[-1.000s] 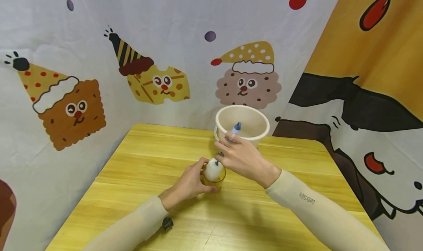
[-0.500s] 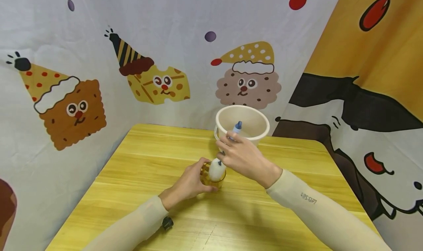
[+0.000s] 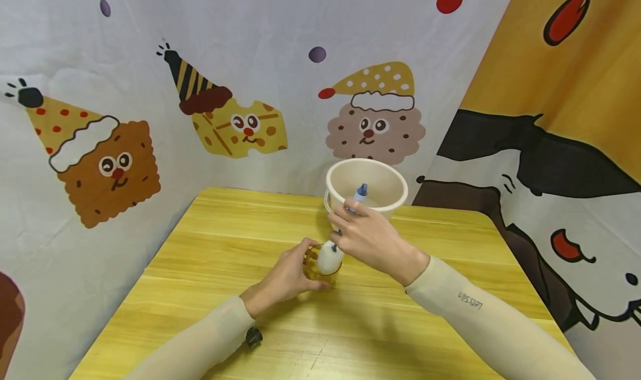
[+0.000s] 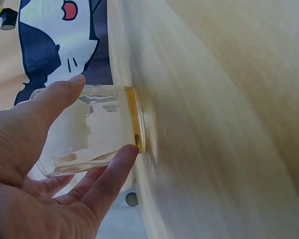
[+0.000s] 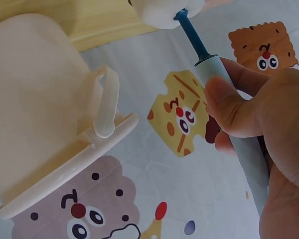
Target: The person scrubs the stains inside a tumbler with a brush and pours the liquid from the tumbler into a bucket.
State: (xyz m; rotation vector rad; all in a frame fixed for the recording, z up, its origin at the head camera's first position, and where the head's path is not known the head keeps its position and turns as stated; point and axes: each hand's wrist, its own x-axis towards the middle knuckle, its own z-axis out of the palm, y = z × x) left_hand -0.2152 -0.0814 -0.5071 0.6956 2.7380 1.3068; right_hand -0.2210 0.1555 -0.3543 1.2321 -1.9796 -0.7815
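Note:
My left hand (image 3: 280,277) grips a clear amber-tinted drinking glass (image 3: 312,267) that stands on the table, thumb on one side and fingers round the other. In the left wrist view the glass (image 4: 102,132) has its base against the wood, with a fingertip low beside it. My right hand (image 3: 368,238) holds a cup brush by its pale blue handle (image 3: 359,195). The white sponge head (image 3: 329,259) of that brush sits in the mouth of the glass. A dark blue neck (image 5: 195,37) joins handle and sponge in the right wrist view.
Just beyond my right hand a cream bucket (image 3: 399,197) stands near the table's back edge, its handle (image 5: 108,102) hanging at the side. Behind the yellow wooden table (image 3: 225,230) hangs a cartoon-printed cloth (image 3: 280,29). A small black object (image 3: 254,337) shows beside my left sleeve.
The sponge head has shifted slightly to the right within the glass's mouth, and my right hand has moved a little the same way. My left hand keeps its place on the glass.

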